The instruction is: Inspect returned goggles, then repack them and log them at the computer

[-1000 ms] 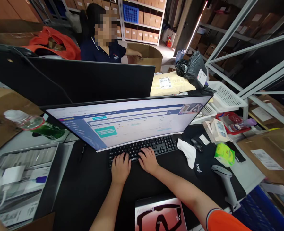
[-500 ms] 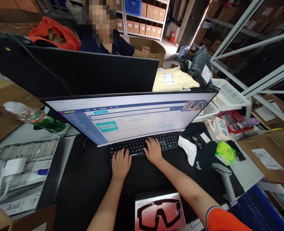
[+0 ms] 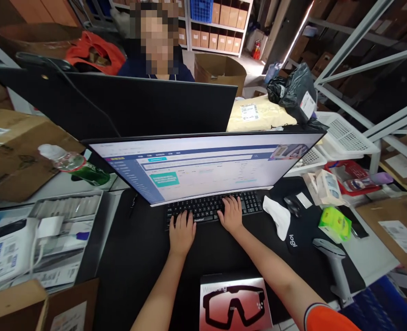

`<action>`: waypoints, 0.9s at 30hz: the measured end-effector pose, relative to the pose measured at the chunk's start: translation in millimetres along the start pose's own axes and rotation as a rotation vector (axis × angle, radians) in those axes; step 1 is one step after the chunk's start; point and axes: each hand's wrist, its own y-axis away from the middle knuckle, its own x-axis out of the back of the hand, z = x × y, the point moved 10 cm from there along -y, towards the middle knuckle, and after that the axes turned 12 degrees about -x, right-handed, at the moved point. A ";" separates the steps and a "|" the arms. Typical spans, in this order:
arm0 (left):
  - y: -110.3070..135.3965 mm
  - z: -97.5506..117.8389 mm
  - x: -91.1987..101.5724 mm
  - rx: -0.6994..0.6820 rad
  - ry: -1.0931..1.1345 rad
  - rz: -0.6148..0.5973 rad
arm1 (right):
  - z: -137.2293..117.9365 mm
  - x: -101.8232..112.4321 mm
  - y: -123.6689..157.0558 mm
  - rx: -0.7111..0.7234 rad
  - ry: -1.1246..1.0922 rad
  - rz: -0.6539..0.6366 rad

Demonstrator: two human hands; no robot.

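A black keyboard lies on the dark desk mat, under the lower edge of a lit monitor. My left hand rests on the keyboard's left front part, fingers stretched over the keys. Over its right part lies my right hand, fingers spread and holding nothing. A white crumpled cloth or tissue sits just right of the keyboard, with a black mouse beyond it. Between my forearms, near the mat's front edge, is a flat box picturing goggles.
To the right are a barcode scanner, a green tissue pack and white baskets. On the left stand a bottle, a tray of small items and cartons. A person sits behind a second monitor.
The whole view has shifted, so the desk things appear farther right. Both my hands remain on the keyboard. The person opposite has lowered an arm out of sight behind the monitor.
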 end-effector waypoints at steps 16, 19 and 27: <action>13.0 -13.0 2.2 0.130 0.082 0.163 | -51.8 -13.0 13.8 0.160 -0.068 -0.257; 10.1 -8.2 0.6 0.079 0.092 0.135 | -67.9 -20.5 11.0 0.152 -0.070 -0.309; 2.8 -5.0 1.6 0.028 0.096 0.100 | -69.0 -16.7 6.7 0.086 -0.101 -0.208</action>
